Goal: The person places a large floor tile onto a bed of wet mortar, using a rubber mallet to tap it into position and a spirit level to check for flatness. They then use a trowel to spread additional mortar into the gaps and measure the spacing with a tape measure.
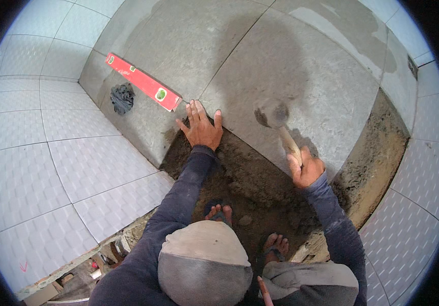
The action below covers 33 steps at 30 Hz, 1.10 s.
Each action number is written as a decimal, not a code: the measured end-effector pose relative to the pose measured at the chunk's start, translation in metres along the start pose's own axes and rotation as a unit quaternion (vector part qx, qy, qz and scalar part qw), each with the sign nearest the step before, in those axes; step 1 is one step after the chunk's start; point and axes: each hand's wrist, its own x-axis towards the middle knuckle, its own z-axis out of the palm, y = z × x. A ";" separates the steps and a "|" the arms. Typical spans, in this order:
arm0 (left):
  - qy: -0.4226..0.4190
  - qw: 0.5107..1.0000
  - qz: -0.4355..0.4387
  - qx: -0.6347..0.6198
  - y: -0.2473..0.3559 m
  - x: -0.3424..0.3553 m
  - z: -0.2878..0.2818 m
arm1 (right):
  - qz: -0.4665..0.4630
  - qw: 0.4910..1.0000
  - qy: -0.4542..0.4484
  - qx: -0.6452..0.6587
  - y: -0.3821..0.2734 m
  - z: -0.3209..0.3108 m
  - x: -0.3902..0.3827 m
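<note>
My right hand (308, 168) is wrapped round the pale wooden handle of a mallet (272, 112). The mallet's round, dirt-smeared head is over a large grey floor tile (326, 76); whether it touches the tile I cannot tell. Fingers spread, my left hand (202, 128) lies at the near edge of the grey tiles, close to the joint between two of them. Just beyond its fingertips is the end of a red spirit level (143, 81), lying slantwise on the left tile. A crumpled dark rag (122, 98) rests beside the level.
Brown mortar bed (250, 178) lies exposed in front of the tiles, and a strip of it (377, 148) runs along the right. White textured wall tiles (87, 168) stand on both sides. My sandalled feet are on the dirt below. Rubble and scraps (84, 275) lie at the lower left.
</note>
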 end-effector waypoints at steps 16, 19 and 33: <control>0.182 0.980 -0.031 -0.079 -0.032 0.047 -0.041 | -0.046 0.986 0.131 0.097 0.038 -0.003 -0.044; 0.193 0.919 -0.291 -0.183 -0.064 0.115 -0.061 | 0.023 0.968 0.209 0.139 0.070 0.002 -0.075; 0.092 0.683 -0.287 -0.666 -0.130 0.174 -0.047 | 0.275 0.814 0.281 0.428 0.120 -0.002 -0.104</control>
